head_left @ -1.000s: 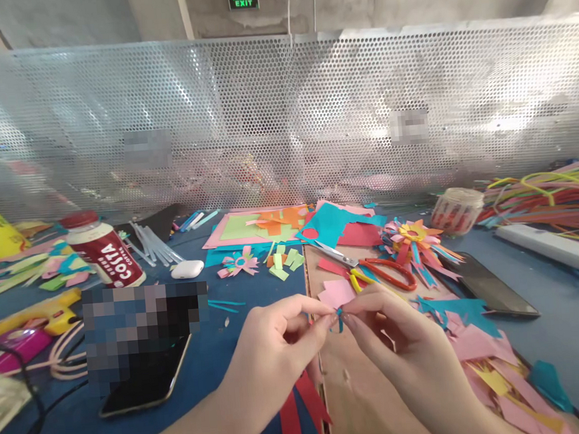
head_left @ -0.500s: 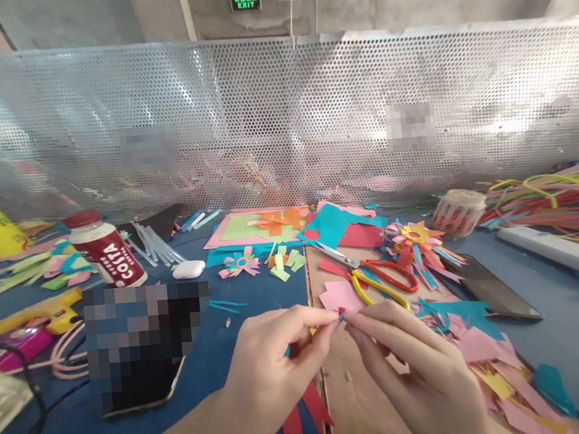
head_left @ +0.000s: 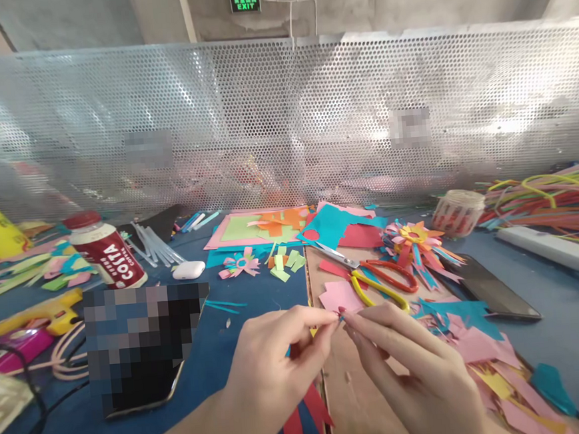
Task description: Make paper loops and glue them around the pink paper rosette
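Observation:
My left hand (head_left: 274,368) and my right hand (head_left: 415,374) meet fingertip to fingertip low in the middle of the view. Between thumbs and forefingers both pinch one tiny scrap of blue and red paper (head_left: 341,316); most of it is hidden by the fingers. A red paper strip (head_left: 300,420) shows under my left wrist. The hands hover over the seam between the blue table (head_left: 238,328) and a brown cardboard sheet (head_left: 356,399). Just beyond the fingers lie a pink paper square (head_left: 336,296) and scissors with red and yellow handles (head_left: 380,278).
A paper flower (head_left: 416,239) and coloured sheets (head_left: 275,226) lie behind. Paper scraps (head_left: 485,355) pile at right beside a phone (head_left: 490,287). At left are a phone (head_left: 147,385), a Costa bottle (head_left: 106,250), a glue gun (head_left: 41,313) and an earbud case (head_left: 187,270). A perforated metal screen (head_left: 282,117) closes the back.
Both hands have sunk slightly toward me, still pinched together. The blue curl that hung between the fingertips a second ago is now almost hidden in the pinch.

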`<state>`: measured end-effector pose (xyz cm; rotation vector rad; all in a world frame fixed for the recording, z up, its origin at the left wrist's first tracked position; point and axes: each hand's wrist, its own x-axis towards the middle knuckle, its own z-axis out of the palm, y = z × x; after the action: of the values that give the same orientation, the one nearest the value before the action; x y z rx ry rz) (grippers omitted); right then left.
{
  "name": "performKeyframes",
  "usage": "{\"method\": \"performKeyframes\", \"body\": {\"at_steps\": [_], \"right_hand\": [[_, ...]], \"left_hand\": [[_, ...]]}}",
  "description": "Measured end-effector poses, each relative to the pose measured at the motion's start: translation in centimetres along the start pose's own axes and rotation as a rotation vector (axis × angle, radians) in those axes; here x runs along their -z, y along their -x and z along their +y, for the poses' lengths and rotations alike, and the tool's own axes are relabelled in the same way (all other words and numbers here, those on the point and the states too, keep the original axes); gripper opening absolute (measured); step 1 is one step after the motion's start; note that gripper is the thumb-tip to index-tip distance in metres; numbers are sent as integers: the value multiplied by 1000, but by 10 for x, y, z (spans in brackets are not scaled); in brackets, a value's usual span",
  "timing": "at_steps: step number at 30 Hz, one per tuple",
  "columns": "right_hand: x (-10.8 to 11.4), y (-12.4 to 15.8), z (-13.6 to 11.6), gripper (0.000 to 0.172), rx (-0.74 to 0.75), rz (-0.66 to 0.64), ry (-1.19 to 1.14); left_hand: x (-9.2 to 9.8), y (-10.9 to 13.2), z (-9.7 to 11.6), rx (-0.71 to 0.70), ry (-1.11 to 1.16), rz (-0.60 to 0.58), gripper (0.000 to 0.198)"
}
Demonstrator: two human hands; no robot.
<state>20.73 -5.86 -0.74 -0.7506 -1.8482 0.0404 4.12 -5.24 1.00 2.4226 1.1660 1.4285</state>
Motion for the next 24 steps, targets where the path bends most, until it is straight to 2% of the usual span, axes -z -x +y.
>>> {"method": "performKeyframes", "body": {"at_steps": [4, 7, 12, 17, 21, 24], "right_hand": [[-1, 0, 0, 25, -10, -16, -16], [0, 0, -1, 23, -55, -26, -52], [3, -1, -1, 24, -16, -26, -166], [9, -2, 0, 24, -15, -92, -253], [13, 1, -1, 27, -38, -183, -342], [15, 3, 0, 30, -52, -250, -390]], "left_hand": [[-1, 0, 0, -11, -7, 10, 8], [1, 0, 0, -75, -31, 30, 8], [9, 1, -3, -360, -101, -2, 9], [16, 2, -4, -578, -126, -141, 16], [19, 0, 1, -601, -101, -186, 16], [19, 0, 2, -597, -102, -177, 14]]}}
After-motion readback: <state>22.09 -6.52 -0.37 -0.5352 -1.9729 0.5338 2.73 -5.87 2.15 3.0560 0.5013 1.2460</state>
